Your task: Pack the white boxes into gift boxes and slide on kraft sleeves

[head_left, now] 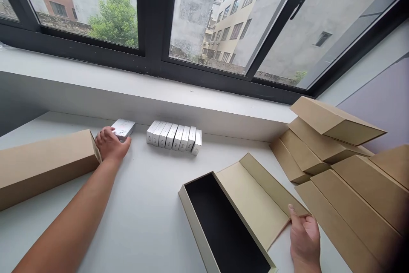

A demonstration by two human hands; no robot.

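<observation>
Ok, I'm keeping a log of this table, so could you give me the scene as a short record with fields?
left hand: at a white box; firmness of grip unclear
right hand: holding the lid by its flap
open box: black inside, lid folded out to the right
row of small boxes: white, side by side, near the windowsill
long brown box: beside the left hand
stacked brown boxes: far right

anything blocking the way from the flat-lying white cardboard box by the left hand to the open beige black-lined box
Nothing visible stands between the white box by the left hand and the open box; the row of upright white boxes sits off that path.
</observation>
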